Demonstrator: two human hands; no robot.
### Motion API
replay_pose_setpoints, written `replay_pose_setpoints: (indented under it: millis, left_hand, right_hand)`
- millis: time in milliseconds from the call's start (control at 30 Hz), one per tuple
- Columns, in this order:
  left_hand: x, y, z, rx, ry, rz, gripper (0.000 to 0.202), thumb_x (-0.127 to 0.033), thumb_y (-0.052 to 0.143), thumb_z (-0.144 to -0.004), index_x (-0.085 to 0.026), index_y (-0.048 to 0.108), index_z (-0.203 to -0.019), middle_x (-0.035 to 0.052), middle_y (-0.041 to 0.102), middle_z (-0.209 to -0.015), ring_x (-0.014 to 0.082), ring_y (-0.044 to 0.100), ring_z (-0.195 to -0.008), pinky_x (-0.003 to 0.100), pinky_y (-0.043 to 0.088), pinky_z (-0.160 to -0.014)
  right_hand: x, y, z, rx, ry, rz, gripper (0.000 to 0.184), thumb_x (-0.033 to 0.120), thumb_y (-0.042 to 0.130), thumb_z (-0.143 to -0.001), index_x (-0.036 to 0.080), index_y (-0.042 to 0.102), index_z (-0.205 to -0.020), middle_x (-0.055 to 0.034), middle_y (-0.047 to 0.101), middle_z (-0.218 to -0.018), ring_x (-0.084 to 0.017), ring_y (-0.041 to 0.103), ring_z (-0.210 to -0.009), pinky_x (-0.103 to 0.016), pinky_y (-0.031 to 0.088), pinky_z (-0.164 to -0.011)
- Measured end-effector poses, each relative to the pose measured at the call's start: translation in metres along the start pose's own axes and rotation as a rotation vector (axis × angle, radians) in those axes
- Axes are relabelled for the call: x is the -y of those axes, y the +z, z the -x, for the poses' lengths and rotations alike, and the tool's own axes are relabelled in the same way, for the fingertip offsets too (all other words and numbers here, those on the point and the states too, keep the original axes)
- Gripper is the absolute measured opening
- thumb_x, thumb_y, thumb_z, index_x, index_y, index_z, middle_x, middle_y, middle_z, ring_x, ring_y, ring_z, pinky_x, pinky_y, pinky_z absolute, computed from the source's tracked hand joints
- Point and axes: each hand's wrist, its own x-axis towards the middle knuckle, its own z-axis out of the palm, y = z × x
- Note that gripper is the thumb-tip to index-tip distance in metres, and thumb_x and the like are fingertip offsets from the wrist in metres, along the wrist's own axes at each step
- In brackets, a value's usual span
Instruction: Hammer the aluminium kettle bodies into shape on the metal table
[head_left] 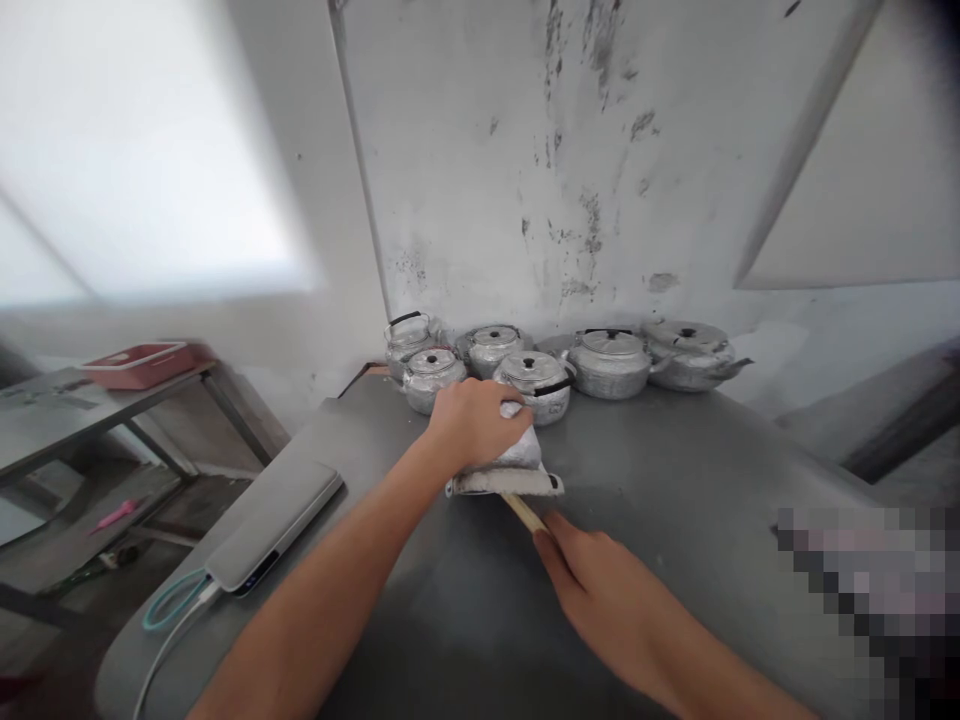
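Note:
My left hand (480, 425) is closed over a silver hammered-metal pot (517, 445), which looks like a small kettle; much of it is hidden under my fingers. My right hand (581, 560) grips the pale wooden handle of a wide brush (523, 512). The brush's broad whitish head lies against the near side of the pot. Just beyond my left hand stands a lidded kettle (536, 375) with a black handle grip folded to the right. Another lidded kettle (433, 372) stands to its left.
More silver kettles line the wall: an open-topped kettle (409, 335), a lidded one (495, 345), a wider one (611, 362) and a spouted one (690, 350). A power bank (274, 530) with a cable lies left on the grey table (637, 480). A pink basket (146, 367) sits on a side table.

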Motion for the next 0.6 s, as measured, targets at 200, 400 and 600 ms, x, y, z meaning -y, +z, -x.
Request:
replay_pose_setpoints:
  millis: [200, 400, 600]
  left_hand:
    - [-0.0008, 0.0, 0.001, 0.007, -0.002, 0.002, 0.036, -0.05, 0.053, -0.092, -0.037, 0.078, -0.114, 0.0022, 0.078, -0.108, 0.0302, 0.07, -0.102, 0.043, 0.052, -0.091]
    - [-0.0015, -0.0016, 0.0016, 0.009, -0.002, 0.007, 0.035, -0.049, 0.053, -0.092, -0.036, 0.079, -0.114, 0.0025, 0.078, -0.107, 0.0299, 0.069, -0.102, 0.041, 0.052, -0.091]
    - [-0.0011, -0.0017, 0.0013, 0.017, -0.006, 0.007, 0.036, -0.049, 0.053, -0.093, -0.036, 0.079, -0.114, 0.0028, 0.078, -0.109, 0.0307, 0.069, -0.104, 0.042, 0.052, -0.092]
  right_hand:
    - [0.0022, 0.0016, 0.0003, -0.068, -0.029, -0.091, 0.034, 0.031, 0.026, -0.108, 0.02, 0.058, -0.103, -0.0082, 0.074, -0.079, -0.025, 0.071, -0.07, -0.032, 0.034, -0.061]
    - [0.0008, 0.0003, 0.0008, -0.041, -0.016, -0.066, 0.034, 0.028, 0.031, -0.107, 0.02, 0.059, -0.091, -0.0103, 0.075, -0.083, -0.025, 0.073, -0.075, -0.032, 0.035, -0.063]
    - [0.0004, -0.0015, 0.0014, -0.024, -0.014, -0.037, 0.031, 0.028, 0.032, -0.107, 0.02, 0.059, -0.092, -0.01, 0.076, -0.083, -0.026, 0.074, -0.076, -0.031, 0.035, -0.064]
